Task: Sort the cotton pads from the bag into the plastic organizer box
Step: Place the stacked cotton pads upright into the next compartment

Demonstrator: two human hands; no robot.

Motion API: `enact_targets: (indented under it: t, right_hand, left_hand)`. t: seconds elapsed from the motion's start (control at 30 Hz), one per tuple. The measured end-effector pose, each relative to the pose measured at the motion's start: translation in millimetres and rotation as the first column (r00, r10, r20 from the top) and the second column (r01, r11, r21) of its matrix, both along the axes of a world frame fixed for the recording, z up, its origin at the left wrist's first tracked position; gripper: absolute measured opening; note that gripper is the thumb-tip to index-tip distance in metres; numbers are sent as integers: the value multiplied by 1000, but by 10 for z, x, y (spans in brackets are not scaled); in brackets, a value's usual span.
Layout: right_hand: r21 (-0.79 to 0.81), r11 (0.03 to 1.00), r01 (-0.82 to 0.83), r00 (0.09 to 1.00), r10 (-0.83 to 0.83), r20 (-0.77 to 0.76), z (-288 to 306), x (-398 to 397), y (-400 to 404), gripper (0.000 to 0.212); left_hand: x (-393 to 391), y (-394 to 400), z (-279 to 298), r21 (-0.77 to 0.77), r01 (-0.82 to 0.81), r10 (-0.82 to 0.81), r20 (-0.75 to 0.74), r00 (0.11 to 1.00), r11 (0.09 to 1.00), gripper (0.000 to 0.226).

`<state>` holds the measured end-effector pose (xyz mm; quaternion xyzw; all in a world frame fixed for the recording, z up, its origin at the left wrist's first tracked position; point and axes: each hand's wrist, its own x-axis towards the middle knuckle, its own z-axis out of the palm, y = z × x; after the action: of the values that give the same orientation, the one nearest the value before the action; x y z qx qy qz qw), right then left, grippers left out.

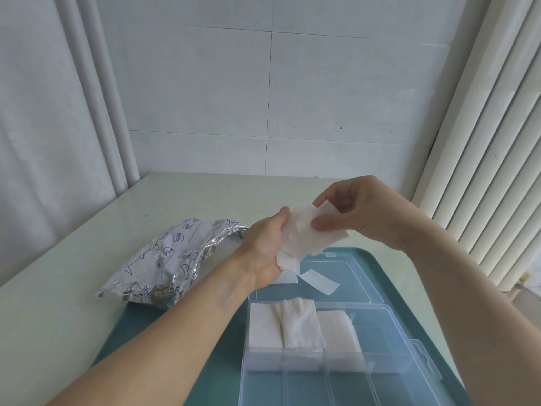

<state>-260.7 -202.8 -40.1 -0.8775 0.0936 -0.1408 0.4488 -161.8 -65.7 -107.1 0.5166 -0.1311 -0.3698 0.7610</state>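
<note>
Both hands are on the same loose bunch of thin white square cotton pads (304, 232), held in the air above the far edge of the box. Left hand (265, 247) wraps it from below-left, fingers curled round the bundle with a few pads hanging out under the palm; right hand (355, 213) comes in from the right, thumb and fingers pinching the top sheets as if to peel some off.

Straight down and toward the person lies the clear plastic organizer box (380, 373), lid (336, 273) thrown open flat on the far side. Its far row of compartments already carries three stacks of pads (301, 329) side by side — the rightmost far cell and the near row look empty. One stray pad (319, 282) lies on the open lid, another is half hidden beside it under the left hand.

So the drop that matters is short: the bunch hangs just beyond the filled row, and the free cell sits down and to the right, nearer the right hand — that hand looks best placed to carry the next sheets in.

Left of the box, the crumpled silver foil bag with blue line drawings (164, 265) slumps open, partly on the teal plastic tray (409, 276) that holds the box. All of it rests on a pale table (87, 244) against a white tiled wall.
</note>
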Motion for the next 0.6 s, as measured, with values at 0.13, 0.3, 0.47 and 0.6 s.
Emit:
enact_targets:
  t: [0.13, 0.3, 0.47, 0.6]
  right_hand:
    - [30, 1000, 3, 1000, -4, 24, 1, -10, -34, 20]
    - [-274, 954, 122, 992, -112, 50, -135, 96, 138, 18]
    - [-387, 889, 247, 966, -194, 170, -275, 196, 153, 34]
    - [-347, 913, 214, 973, -231, -7, -214, 163, 73, 60]
  left_hand:
    - [-1, -5, -3, 24, -26, 23, 101, 995, 999, 45]
    - [-46, 18, 7, -3, 106, -104, 155, 982, 994, 48]
    - [-19, 42, 3, -41, 124, -112, 219, 969, 991, 33]
    - [-25, 75, 21, -88, 164, -144, 194, 970, 983, 14]
